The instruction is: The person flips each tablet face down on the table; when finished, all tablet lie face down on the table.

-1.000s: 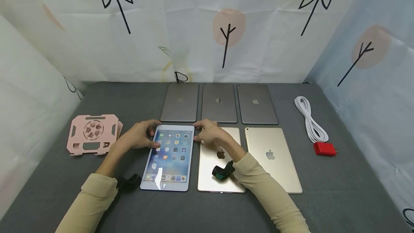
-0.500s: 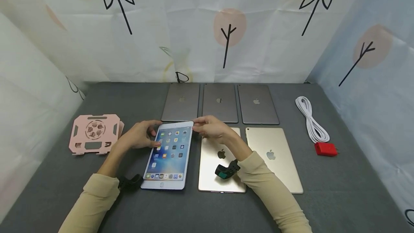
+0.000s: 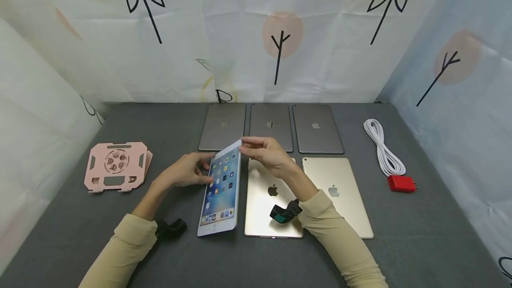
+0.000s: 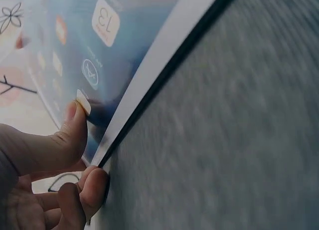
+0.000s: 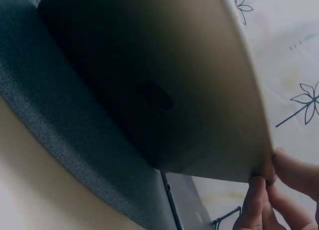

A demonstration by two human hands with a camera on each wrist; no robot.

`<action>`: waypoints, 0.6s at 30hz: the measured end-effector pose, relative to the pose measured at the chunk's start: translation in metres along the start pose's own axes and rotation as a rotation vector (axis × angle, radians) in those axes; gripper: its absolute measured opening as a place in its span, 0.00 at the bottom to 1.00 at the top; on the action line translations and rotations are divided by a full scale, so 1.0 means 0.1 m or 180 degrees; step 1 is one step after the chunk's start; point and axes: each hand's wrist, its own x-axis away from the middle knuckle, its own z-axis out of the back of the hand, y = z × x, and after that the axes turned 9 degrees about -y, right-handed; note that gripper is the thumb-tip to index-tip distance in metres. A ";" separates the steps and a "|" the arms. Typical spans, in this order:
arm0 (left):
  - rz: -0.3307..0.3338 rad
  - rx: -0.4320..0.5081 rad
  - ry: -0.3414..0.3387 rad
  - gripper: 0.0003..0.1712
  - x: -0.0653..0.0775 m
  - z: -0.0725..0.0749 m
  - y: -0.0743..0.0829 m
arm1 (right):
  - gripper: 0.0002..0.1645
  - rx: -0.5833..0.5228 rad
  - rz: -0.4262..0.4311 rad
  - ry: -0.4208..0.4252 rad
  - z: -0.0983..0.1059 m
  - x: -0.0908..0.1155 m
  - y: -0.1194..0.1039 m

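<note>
A white-framed tablet (image 3: 221, 190) with its screen lit and showing app icons is tilted, right side raised off the table. My left hand (image 3: 185, 171) pinches its left edge. In the left wrist view the left thumb (image 4: 75, 125) presses on the screen (image 4: 134, 35), with curled fingers at the edge below. My right hand (image 3: 273, 158) grips the upper right corner between thumb and fingers. From the right wrist view the tablet's gold back (image 5: 214, 90) shows in shadow, its lower long edge close to the dark cloth.
Two gold tablets (image 3: 334, 208) lie face down to the right, the nearer one (image 3: 260, 212) under the right forearm. Behind are three grey tablets (image 3: 316, 132). A pink slotted stand (image 3: 116, 166) sits left; a white cable (image 3: 382, 146) and red charger (image 3: 402, 184) lie right.
From lying flat, the tablet has been tilted up on its right side and shifted slightly right. The right hand has risen with its corner, and the left hand has moved right.
</note>
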 end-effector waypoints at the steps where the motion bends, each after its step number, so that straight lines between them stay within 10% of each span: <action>1: -0.0039 0.0001 -0.0037 0.45 -0.01 0.00 0.02 | 0.28 -0.0031 0.0039 -0.0006 0.00 0.01 0.00; 18: -0.0427 0.0301 -0.0316 0.47 -0.28 -0.16 0.25 | 0.26 0.0405 0.0291 0.0157 -0.08 0.08 -0.10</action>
